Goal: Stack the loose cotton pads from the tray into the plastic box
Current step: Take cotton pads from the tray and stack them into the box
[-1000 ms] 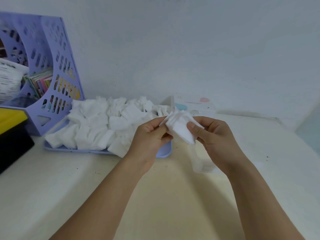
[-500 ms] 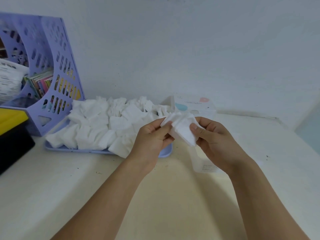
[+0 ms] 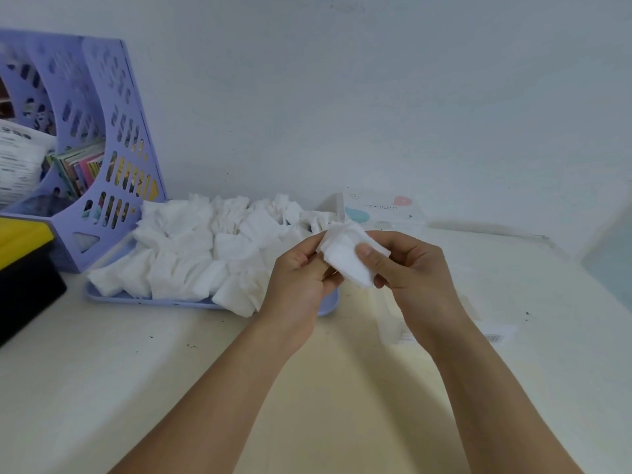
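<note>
**Pads squared up in both hands**

Head view: since a second ago the right hand point(image 3: 407, 268) has slid its thumb over the cotton pads point(image 3: 345, 258); the left hand point(image 3: 301, 278) pinches their other edge. They're above the tray point(image 3: 328, 302), with the plastic box point(image 3: 393, 330) just beneath. Align the edges before lowering.

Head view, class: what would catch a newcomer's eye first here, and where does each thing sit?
First, the two hands at centre: the left hand and right hand together pinch a small bunch of white cotton pads above the table. Behind them to the left, a heap of loose pads fills a pale blue tray. A lilac file rack stands at far left.
</note>
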`<state>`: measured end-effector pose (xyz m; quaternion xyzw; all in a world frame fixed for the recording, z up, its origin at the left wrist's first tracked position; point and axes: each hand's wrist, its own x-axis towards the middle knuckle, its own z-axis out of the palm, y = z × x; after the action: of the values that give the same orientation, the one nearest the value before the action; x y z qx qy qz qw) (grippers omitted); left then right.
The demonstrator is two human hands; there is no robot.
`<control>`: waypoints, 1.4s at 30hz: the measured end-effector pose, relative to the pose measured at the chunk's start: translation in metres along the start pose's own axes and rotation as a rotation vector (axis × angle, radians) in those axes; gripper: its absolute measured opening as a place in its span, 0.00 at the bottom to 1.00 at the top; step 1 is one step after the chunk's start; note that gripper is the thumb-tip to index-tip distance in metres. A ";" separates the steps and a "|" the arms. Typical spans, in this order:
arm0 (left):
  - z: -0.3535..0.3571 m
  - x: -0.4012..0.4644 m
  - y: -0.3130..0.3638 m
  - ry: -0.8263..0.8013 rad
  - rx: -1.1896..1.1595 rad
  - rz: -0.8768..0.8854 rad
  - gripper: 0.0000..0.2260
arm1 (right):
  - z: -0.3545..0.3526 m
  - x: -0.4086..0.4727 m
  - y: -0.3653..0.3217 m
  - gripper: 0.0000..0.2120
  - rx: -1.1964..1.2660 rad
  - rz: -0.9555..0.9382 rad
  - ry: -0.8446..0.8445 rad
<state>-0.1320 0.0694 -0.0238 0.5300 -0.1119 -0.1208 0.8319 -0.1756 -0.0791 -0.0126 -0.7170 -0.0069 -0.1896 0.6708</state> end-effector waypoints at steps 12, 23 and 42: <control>0.002 0.002 0.004 -0.071 -0.135 -0.059 0.13 | -0.009 0.005 0.003 0.06 -0.025 -0.059 0.107; 0.001 0.001 0.007 -0.036 -0.182 -0.153 0.14 | -0.015 0.006 0.004 0.15 -0.203 -0.260 -0.054; 0.004 -0.007 0.005 -0.165 0.031 -0.021 0.12 | -0.011 0.007 0.005 0.16 -0.213 -0.169 -0.016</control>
<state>-0.1395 0.0699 -0.0177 0.5321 -0.1767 -0.1709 0.8102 -0.1710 -0.0918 -0.0150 -0.7824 -0.0523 -0.2393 0.5725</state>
